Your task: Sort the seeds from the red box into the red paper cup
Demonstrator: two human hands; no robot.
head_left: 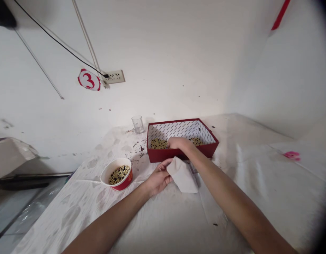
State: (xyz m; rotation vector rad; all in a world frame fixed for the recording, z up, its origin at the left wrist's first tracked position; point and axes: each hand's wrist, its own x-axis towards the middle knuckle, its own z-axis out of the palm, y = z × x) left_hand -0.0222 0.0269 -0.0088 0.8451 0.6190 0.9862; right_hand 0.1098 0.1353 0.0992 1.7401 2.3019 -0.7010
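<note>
My right hand reaches into a red box with a patterned white lining and rests, fingers curled, on the mixed beans at its bottom. What the fingers hold, if anything, is hidden. My left hand lies on the table in front of the box and grips the corner of a small white paper bag. A red paper bowl with a white inside holds more mixed light and dark beans to the left of my left hand.
A small empty glass stands by the wall behind the box. Dark scraps are scattered on the white cloth-covered table. A wall socket with a black cable and a "3" sign are above. A pink thing lies far right.
</note>
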